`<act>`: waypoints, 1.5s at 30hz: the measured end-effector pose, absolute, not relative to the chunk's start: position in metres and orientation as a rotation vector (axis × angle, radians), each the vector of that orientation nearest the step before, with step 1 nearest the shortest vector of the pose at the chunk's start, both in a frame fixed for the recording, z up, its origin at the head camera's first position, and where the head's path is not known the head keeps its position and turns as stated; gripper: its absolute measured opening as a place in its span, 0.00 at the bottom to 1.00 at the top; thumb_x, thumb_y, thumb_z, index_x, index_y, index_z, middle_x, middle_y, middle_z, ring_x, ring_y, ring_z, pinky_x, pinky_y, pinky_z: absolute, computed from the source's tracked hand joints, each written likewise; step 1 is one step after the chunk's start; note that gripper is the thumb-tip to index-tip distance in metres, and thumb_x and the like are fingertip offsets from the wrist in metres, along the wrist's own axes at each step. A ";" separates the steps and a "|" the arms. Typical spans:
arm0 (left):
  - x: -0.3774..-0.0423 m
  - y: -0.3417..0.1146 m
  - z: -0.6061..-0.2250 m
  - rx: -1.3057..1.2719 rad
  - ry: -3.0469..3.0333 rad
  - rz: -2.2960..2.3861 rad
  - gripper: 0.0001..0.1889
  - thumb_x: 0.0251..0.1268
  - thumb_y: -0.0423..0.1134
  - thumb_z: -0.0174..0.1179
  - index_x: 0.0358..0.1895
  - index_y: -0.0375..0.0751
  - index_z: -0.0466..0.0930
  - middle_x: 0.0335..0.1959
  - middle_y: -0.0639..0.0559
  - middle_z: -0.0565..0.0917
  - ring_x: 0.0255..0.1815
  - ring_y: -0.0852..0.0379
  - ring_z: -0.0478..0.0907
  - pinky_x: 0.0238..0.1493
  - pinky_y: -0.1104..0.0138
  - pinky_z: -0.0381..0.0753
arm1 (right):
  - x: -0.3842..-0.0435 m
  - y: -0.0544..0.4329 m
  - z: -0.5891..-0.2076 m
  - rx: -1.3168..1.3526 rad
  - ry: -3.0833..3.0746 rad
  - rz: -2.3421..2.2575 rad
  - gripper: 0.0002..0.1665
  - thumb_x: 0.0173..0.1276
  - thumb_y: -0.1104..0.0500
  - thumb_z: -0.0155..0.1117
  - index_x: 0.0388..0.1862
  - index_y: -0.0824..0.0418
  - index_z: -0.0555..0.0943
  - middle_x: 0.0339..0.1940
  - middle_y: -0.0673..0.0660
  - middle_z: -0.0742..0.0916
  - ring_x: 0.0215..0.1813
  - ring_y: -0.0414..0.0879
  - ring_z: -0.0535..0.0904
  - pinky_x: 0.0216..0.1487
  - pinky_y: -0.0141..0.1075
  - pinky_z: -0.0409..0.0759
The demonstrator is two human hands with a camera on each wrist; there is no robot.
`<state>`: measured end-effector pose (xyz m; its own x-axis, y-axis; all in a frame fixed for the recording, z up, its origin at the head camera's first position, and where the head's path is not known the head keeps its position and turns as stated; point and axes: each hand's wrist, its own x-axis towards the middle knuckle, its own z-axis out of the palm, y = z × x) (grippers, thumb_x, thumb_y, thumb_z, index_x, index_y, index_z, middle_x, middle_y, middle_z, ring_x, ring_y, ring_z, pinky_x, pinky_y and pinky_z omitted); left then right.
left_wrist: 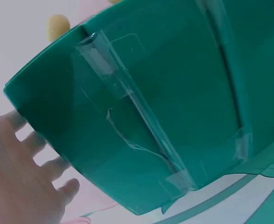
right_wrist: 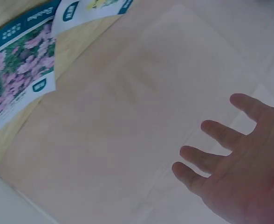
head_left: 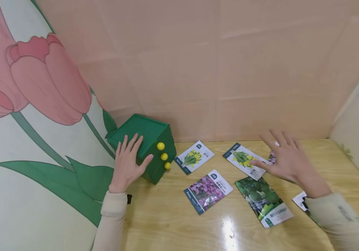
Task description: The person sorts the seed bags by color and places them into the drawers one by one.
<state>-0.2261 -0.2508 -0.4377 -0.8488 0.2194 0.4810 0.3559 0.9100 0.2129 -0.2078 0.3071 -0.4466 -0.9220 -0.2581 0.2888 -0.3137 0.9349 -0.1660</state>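
Note:
My left hand (head_left: 128, 164) is held with straight fingers at the green box (head_left: 145, 127), overlapping its near left side in the head view. Three yellow balls (head_left: 164, 156) line the box's front. In the left wrist view, clear tape strips (left_wrist: 146, 121) run along the green surface, and the fingertips (left_wrist: 58, 165) reach its edge. My right hand (head_left: 287, 160) hovers with spread fingers over the seed packets, holding nothing. Nearest to it are a yellow-flower packet (head_left: 240, 153) and a pink-flower packet (right_wrist: 25, 65), mostly hidden behind the hand in the head view.
Other packets lie on the wooden table (head_left: 173, 223): one with yellow flowers (head_left: 194, 157), one with purple flowers (head_left: 208, 191) and a dark green one (head_left: 264, 202). Another packet (head_left: 299, 201) is partly under the right sleeve. A tulip-printed wall (head_left: 51, 76) borders the left.

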 end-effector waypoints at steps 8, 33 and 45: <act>-0.219 -0.257 -0.448 -0.505 -2.553 -0.562 0.34 0.80 0.57 0.58 0.82 0.48 0.68 0.84 0.46 0.67 0.87 0.30 0.53 0.84 0.29 0.48 | -0.213 0.275 -0.438 0.527 -2.804 0.550 0.59 0.66 0.28 0.72 0.85 0.57 0.64 0.84 0.70 0.66 0.81 0.76 0.62 0.72 0.78 0.62; -0.218 -0.264 -0.471 -0.643 -2.217 -0.809 0.16 0.76 0.33 0.65 0.63 0.39 0.87 0.65 0.45 0.87 0.77 0.37 0.74 0.83 0.41 0.65 | -0.248 0.164 -0.424 0.729 -2.699 0.873 0.46 0.74 0.35 0.68 0.81 0.55 0.70 0.77 0.61 0.76 0.74 0.67 0.75 0.69 0.70 0.77; -0.223 -0.262 -0.479 -0.671 -2.016 -0.857 0.16 0.64 0.25 0.72 0.55 0.35 0.91 0.57 0.41 0.91 0.68 0.31 0.81 0.75 0.33 0.71 | -0.259 0.128 -0.428 0.814 -2.579 0.987 0.37 0.73 0.44 0.73 0.75 0.57 0.77 0.70 0.58 0.81 0.60 0.57 0.83 0.58 0.56 0.87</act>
<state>-0.2233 -0.2621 -0.4794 -0.5172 0.1470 0.8432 0.7090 0.6254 0.3259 -0.2586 0.1277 -0.4284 -0.8086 -0.4085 0.4234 -0.5868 0.6119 -0.5303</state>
